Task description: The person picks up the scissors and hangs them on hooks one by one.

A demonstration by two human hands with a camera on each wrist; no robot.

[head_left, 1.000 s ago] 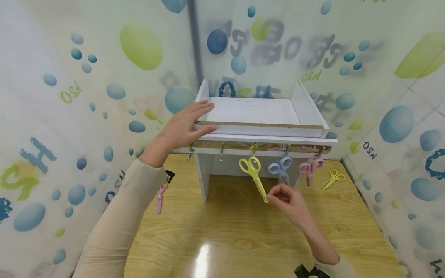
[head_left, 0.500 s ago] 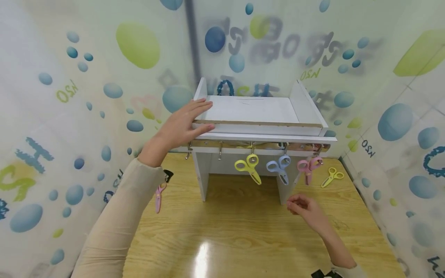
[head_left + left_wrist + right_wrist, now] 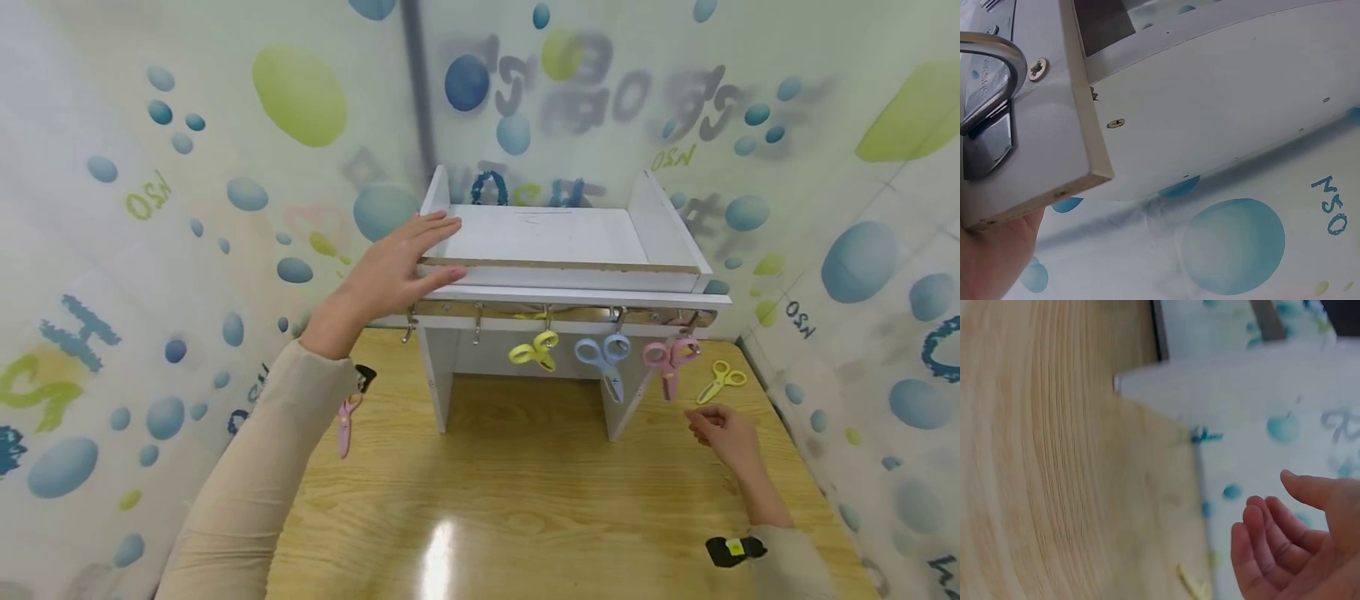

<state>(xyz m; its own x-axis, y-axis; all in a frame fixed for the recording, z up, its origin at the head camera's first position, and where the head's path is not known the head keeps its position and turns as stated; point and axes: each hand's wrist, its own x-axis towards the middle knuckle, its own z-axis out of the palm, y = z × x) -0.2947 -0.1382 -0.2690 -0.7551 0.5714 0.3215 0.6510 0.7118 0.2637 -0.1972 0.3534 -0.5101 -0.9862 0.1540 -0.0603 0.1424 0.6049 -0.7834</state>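
Note:
My left hand (image 3: 386,271) rests on the left end of a white shelf unit (image 3: 555,277), fingers stretched over its upper edge. Below, scissors hang by their handle loops from metal hooks: a yellow pair (image 3: 542,353) hanging at a tilt, a blue pair (image 3: 611,379) and a pink pair (image 3: 670,379). Lower right, my right hand (image 3: 727,437) hovers over the table with fingers loosely curled and nothing in them. Closest to it are yellow scissors (image 3: 714,387) lying on the table. The right wrist view shows thumb and fingers apart, and part of those yellow scissors (image 3: 1195,586).
More pink scissors (image 3: 344,429) lie on the wooden table (image 3: 525,517), left of the unit. Two further hooks (image 3: 477,323) stick out at the rail's left. The unit's side panels (image 3: 442,383) stand on the table. Patterned walls enclose the back and sides.
My right hand has let go of the hanging yellow scissors and moved right towards the yellow pair on the table. The hanging yellow scissors have swung back. My left hand stays put.

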